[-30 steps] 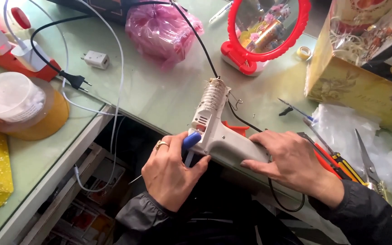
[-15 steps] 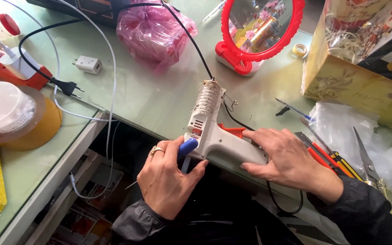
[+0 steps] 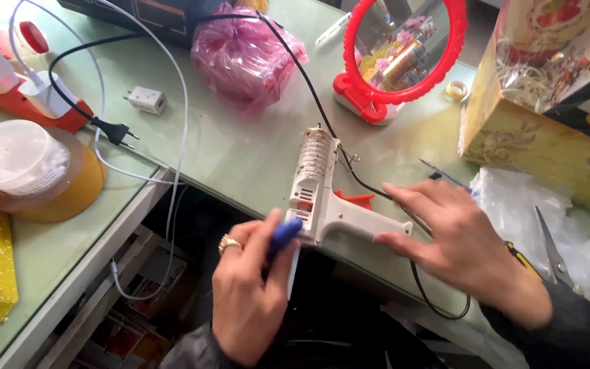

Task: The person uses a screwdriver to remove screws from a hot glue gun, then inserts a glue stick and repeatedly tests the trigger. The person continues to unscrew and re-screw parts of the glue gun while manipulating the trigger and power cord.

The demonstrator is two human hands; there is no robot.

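A white glue gun (image 3: pixel 319 195) lies on the green table top (image 3: pixel 240 157), nozzle pointing away from me, with its black cord (image 3: pixel 308 82) running to the back. My left hand (image 3: pixel 250 301), with a ring on one finger, is closed on a small blue-handled tool (image 3: pixel 285 234) whose pale blade or stick points down. The tool's blue end touches the rear of the gun. My right hand (image 3: pixel 462 249) has its fingers stretched out, and the thumb and fingertips rest against the end of the gun's handle.
A red round mirror (image 3: pixel 366 96) and a pink plastic bag (image 3: pixel 247 55) stand behind the gun. At left are a red power strip (image 3: pixel 8 102), a black plug (image 3: pixel 116 130), a white adapter (image 3: pixel 146 100) and a clear tub (image 3: pixel 15 160). A printed box (image 3: pixel 534 137), scissors (image 3: pixel 551 246) and plastic bags (image 3: pixel 513 205) lie at right.
My right hand has loosened from gripping the gun's handle to fingers laid out at its end. The gun now lies flat. My left hand has slid slightly back with the blue tool.
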